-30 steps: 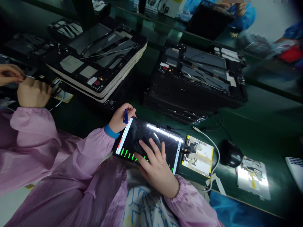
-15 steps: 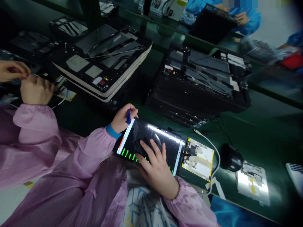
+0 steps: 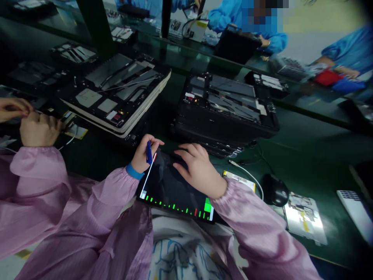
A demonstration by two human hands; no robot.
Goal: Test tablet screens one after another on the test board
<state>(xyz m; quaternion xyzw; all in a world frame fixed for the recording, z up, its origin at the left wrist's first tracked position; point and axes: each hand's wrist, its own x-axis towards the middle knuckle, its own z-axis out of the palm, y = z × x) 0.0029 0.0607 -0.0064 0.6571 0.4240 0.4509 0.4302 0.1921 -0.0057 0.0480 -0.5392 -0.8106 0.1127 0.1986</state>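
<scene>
left hand [image 3: 142, 156] around blue pen [image 3: 149, 151] (just beside tablet [image 3: 175, 190])

The tablet [image 3: 175, 190] lies at the near edge of the table [image 3: 305, 147]. The left hand [image 3: 142, 154], with a pen [image 3: 149, 151], is at its left edge, and the right hand [image 3: 198, 169] is on its far end. Behind stand the left stack [image 3: 116, 93] and the right stack [image 3: 224, 109] — a mouse [image 3: 275, 190] lies to the right.

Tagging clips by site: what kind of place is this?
Likely an electronics assembly line: stacked open tablets on a bench, a lit tablet under the right hand, a pen in the left hand, co-workers in blue smocks.
</scene>
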